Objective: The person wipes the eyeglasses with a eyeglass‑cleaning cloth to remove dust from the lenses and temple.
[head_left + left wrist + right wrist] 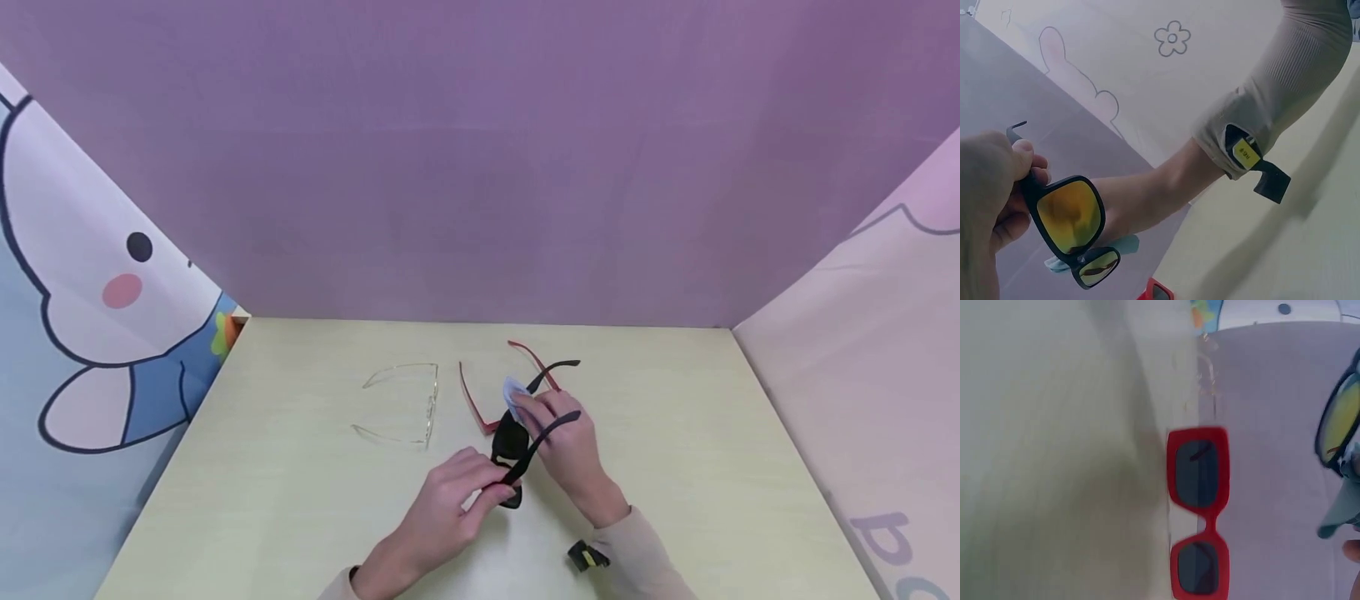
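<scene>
Black-framed sunglasses (511, 437) are held above the table with both temples unfolded. My left hand (455, 498) pinches them by the hinge end of the near temple; the left wrist view shows their lenses (1070, 212) shining yellow-orange. At the far lens, my right hand (567, 446) grips a light blue cloth (513, 390) that laps over the frame, hiding part of that lens. Behind the right hand lie red-framed sunglasses (1223, 465) with dark lenses, temples spread; the hand and black pair partly cover them in the head view.
Thin clear-looking glasses (431, 408) with open temples lie left of the red pair on the pale tabletop (270, 467). A purple panel (480, 183) stands along the back edge, with printed panels at both sides. A black device (1244, 150) is strapped at the right cuff.
</scene>
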`<state>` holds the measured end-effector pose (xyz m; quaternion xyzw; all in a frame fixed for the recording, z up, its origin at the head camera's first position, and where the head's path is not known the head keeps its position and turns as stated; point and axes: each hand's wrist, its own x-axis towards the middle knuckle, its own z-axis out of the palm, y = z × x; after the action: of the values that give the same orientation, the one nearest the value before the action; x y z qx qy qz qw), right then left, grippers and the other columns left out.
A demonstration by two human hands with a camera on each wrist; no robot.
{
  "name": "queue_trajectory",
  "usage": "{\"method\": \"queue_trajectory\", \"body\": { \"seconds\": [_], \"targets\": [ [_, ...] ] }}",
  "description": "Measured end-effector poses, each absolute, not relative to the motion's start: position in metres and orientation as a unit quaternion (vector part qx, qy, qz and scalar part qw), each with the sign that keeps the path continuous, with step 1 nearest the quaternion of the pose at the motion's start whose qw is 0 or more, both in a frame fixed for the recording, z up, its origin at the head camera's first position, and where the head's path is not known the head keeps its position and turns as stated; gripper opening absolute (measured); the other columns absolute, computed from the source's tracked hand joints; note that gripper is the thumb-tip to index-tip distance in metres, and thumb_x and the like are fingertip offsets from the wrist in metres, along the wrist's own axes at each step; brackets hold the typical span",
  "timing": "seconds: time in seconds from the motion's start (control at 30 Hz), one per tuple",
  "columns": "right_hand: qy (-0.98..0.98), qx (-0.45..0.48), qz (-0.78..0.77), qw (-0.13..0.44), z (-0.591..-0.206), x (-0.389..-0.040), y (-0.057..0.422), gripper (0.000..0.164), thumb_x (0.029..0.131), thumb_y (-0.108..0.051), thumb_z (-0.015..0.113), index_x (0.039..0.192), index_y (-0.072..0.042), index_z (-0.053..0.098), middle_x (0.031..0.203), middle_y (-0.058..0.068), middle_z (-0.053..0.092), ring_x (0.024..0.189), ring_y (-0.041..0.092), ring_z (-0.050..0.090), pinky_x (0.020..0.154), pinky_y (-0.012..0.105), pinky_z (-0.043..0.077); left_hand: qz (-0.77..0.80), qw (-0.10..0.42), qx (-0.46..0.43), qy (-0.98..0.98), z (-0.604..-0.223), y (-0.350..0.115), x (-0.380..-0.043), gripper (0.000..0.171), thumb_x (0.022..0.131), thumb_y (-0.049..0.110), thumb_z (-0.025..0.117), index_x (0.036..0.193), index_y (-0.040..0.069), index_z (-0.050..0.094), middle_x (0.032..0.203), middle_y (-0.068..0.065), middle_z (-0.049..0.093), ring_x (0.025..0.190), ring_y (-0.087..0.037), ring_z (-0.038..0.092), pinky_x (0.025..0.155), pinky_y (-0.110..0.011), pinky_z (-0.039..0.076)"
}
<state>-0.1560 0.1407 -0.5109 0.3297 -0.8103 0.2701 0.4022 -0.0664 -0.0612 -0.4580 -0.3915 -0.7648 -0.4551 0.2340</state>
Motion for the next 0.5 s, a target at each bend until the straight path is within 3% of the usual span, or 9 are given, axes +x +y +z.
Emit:
{"method": "queue_trajectory", "body": {
  "seconds": [0.3, 0.4, 0.5],
  "targets": [
    [-0.773, 0.258, 0.260, 0.518, -0.493, -0.174, 0.161, 0.019, 0.101, -0.016, 0.066, 0.106, -0.003, 0.079, 0.081, 0.014, 0.065, 0.061, 0.028, 0.056, 0.050, 0.038, 0.045, -0.451, 0.246, -0.399, -0.759, -0.460, -0.061, -0.065, 0.008, 0.098, 0.011, 0.069, 0.103, 0.009, 0.075, 0.089, 0.005, 0.072, 0.081, -0.009, 0.061, 0.077, -0.013, 0.050],
    [-0.770, 0.259, 0.261, 0.521, -0.491, -0.175, 0.160, 0.018, 0.101, -0.015, 0.065, 0.107, -0.004, 0.079, 0.081, 0.014, 0.066, 0.062, 0.028, 0.057, 0.050, 0.037, 0.046, -0.453, 0.250, -0.402, -0.756, -0.459, -0.061, -0.067, 0.007, 0.100, 0.013, 0.068, 0.102, 0.010, 0.075, 0.089, 0.005, 0.072, 0.081, -0.009, 0.061, 0.077, -0.013, 0.049],
    [-0.786, 0.294, 0.245, 0.486, -0.499, -0.169, 0.153, 0.021, 0.104, -0.018, 0.062, 0.107, -0.005, 0.078, 0.081, 0.011, 0.065, 0.062, 0.025, 0.058, 0.052, 0.036, 0.049, -0.454, 0.254, -0.408, -0.750, -0.458, -0.060, -0.067, 0.008, 0.100, 0.013, 0.068, 0.102, 0.009, 0.075, 0.090, 0.004, 0.073, 0.082, -0.009, 0.062, 0.078, -0.014, 0.050]
  ]
}}
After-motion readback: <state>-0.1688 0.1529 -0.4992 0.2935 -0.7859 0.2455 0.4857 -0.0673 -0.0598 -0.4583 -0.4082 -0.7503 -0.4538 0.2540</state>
